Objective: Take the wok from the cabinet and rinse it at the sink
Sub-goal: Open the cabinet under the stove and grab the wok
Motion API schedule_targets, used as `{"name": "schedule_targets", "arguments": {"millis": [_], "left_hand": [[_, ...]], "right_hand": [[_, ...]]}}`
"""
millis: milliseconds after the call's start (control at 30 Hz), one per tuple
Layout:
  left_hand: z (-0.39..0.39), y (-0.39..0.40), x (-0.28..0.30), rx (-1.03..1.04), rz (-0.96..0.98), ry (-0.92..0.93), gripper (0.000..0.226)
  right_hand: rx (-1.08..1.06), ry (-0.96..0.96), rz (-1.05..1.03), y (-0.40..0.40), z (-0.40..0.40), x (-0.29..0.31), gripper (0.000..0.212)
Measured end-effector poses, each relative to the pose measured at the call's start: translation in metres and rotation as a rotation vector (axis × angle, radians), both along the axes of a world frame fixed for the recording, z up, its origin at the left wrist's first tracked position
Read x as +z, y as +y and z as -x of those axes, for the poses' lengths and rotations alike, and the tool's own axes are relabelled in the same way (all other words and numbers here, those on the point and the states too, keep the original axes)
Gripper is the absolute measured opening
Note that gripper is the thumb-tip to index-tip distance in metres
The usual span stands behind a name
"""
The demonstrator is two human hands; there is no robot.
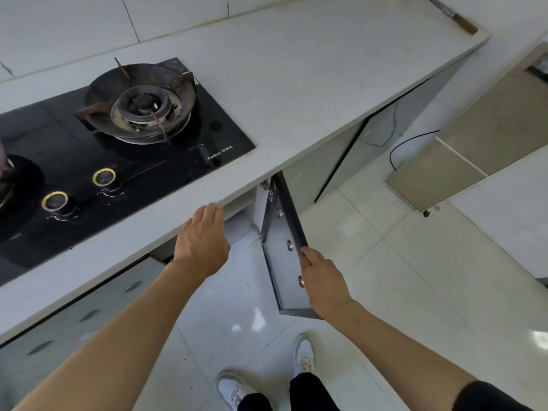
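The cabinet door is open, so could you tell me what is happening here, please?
A person stands at the counter beside the stove. The right hand holds the edge of the open door, while the left hand reaches under the counter edge toward the cabinet opening. No wok is visible yet.

We can read one brand mark here: "Royalstar", printed in pale letters on the black glass hob (124,161) near its right front corner, with a few small characters just after it that we can't make out.
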State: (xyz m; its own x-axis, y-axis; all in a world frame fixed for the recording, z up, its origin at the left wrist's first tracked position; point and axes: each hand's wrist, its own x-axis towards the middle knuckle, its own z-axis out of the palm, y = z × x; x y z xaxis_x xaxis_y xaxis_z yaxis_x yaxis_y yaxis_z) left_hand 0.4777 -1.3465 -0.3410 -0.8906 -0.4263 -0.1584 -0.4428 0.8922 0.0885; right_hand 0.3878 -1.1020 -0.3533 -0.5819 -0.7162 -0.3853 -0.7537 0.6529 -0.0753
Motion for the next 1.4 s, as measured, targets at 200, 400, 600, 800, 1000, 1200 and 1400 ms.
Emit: {"name": "schedule_targets", "arguments": {"millis": [200,400,600,800,1000,1200,1400], "left_hand": [[0.009,0.009,-0.005,0.024,0.029,-0.001,0.051],[0.014,0.014,-0.008,0.047,0.067,-0.024,0.05],[0.015,0.019,-0.01,0.068,0.089,-0.047,0.054],[0.019,0.022,-0.009,0.095,0.093,-0.062,0.052],[0.024,0.025,0.0,0.178,-0.041,-0.054,0.056],[0.018,0.029,0.021,0.206,-0.201,0.018,0.06],[-0.024,0.044,0.048,0.228,-0.231,0.097,0.06]], "right_hand": [[-0.007,0.012,-0.014,0.026,0.026,-0.004,0.084],[-0.049,0.057,0.033,0.034,0.047,-0.005,0.072],[-0.129,0.017,-0.005,0.04,0.078,-0.004,0.079],[-0.151,0.001,0.05,0.043,0.109,0.001,0.077],[-0.125,-0.015,0.081,0.045,0.09,-0.007,0.074],[-0.307,-0.214,0.16,0.031,0.087,0.01,0.069],[-0.133,-0.188,0.287,-0.014,0.055,0.052,0.053]]}}
